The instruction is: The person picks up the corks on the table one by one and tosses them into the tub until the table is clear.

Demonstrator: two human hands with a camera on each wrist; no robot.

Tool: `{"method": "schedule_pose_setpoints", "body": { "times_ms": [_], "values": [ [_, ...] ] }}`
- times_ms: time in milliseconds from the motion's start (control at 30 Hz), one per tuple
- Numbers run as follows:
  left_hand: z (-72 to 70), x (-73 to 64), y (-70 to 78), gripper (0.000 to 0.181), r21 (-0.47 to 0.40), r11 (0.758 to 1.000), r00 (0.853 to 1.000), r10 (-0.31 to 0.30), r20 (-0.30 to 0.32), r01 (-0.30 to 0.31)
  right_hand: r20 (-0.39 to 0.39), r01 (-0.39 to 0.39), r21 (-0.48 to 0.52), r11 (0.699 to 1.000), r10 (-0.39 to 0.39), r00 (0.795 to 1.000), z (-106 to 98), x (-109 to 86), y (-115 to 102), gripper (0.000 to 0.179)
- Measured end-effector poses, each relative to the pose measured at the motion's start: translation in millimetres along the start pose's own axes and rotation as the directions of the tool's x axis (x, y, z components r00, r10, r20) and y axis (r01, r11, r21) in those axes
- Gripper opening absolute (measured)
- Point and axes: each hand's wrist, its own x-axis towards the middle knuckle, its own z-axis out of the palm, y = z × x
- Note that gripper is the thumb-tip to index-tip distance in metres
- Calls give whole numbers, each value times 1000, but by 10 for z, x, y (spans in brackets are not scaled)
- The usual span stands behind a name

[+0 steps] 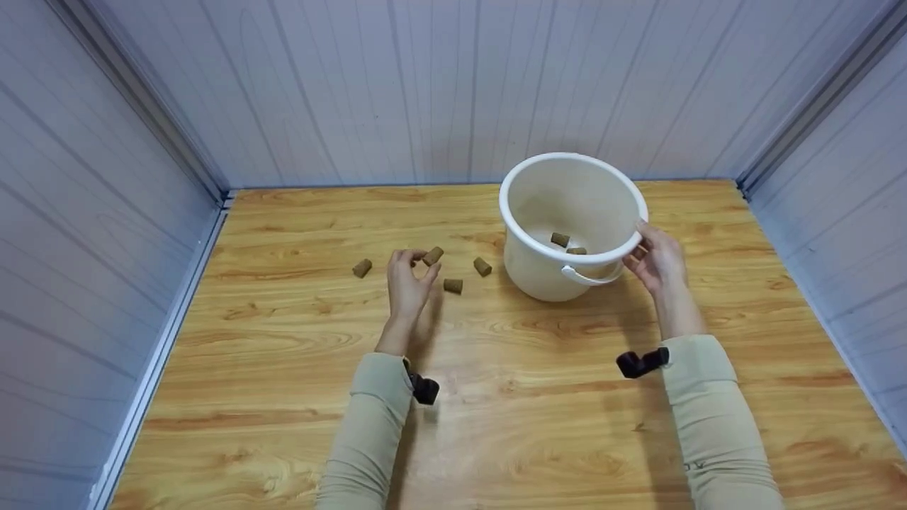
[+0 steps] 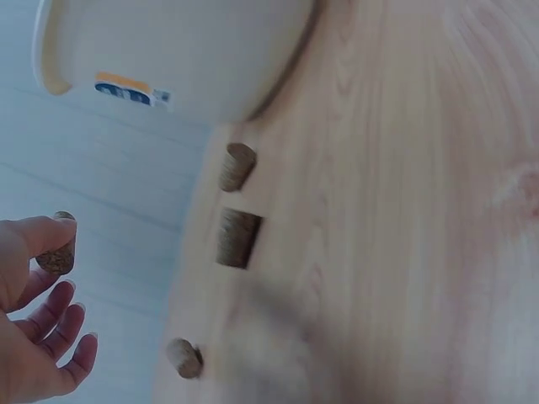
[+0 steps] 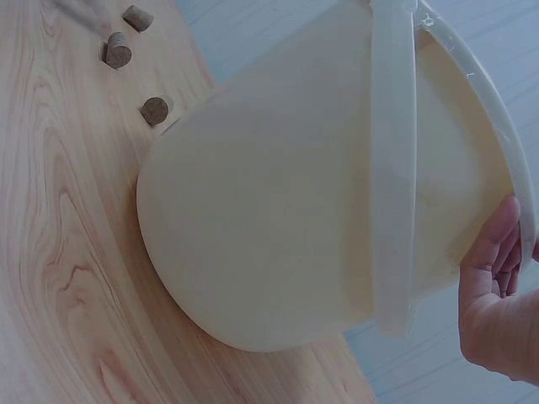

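My left hand (image 1: 409, 285) pinches a brown cork stopper (image 1: 433, 256) between thumb and finger, above the tabletop. The left wrist view shows that cork (image 2: 57, 255) at the fingertips, the other fingers loosely bent. With my right hand (image 1: 660, 261) I grip the rim of a white plastic bucket (image 1: 544, 273) at its right side. Inside the bucket lie a cork (image 1: 560, 239) and another cork (image 1: 576, 251), partly hidden by the rim. On the table, one cork (image 1: 453, 285) and a second cork (image 1: 482, 266) sit between hand and bucket; a third cork (image 1: 362, 268) lies left of the hand.
The wood-grain table (image 1: 510, 425) is bounded by a pale panelled back wall (image 1: 439, 92) and side walls. The bucket's white handle (image 1: 592, 280) hangs down on its near side. A label (image 2: 126, 88) shows on the bucket in the left wrist view.
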Motion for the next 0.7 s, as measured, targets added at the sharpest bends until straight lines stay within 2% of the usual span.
{"method": "schedule_pose_setpoints", "body": {
  "times_ms": [167,367,400,500,700],
  "values": [
    [9,-2,191,22,-9,998,998,69,-3,-69,-3,-3,-6,1000,3,1000,15,-12,-2,9],
    [17,-2,412,23,3,995,995,100,22,-100,-11,10,-12,1000,-10,1000,-6,3,3,11],
    [20,-2,446,24,4,995,994,104,27,-104,16,7,7,1000,-7,1000,-60,53,9,11],
    [27,0,548,24,9,991,991,131,37,-131,33,-2,20,1000,2,999,-64,47,5,13],
    [55,6,738,26,9,984,981,178,82,-179,-4,-21,2,1000,21,1000,17,-17,-14,9]
  ]
}}
